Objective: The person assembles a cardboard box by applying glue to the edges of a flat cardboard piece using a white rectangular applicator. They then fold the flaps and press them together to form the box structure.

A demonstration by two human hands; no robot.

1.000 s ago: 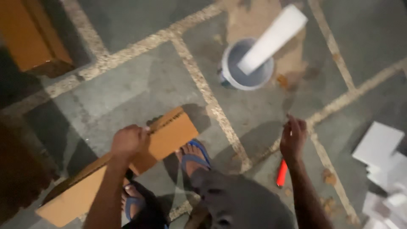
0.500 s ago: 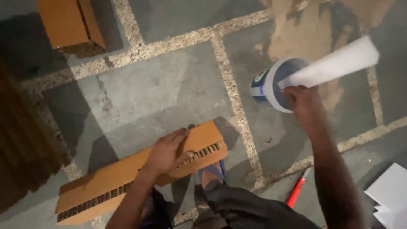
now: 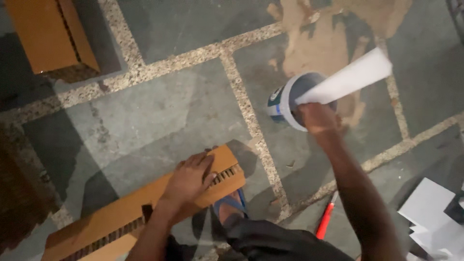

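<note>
Right hand point(image 3: 316, 118), closed round the lower end of a white rolled sheet point(image 3: 348, 79), is now seen at the rim of the small round white-and-blue bucket point(image 3: 285, 101); a second ago it hung open above the red-handled tool point(image 3: 325, 221), which is left on the grey stone floor point(image 3: 159, 106). Left hand point(image 3: 188, 179) is kept flat, fingers spread, on the long corrugated brown cardboard strip point(image 3: 121, 215). Glue-dipping is suggested by the reach.
</note>
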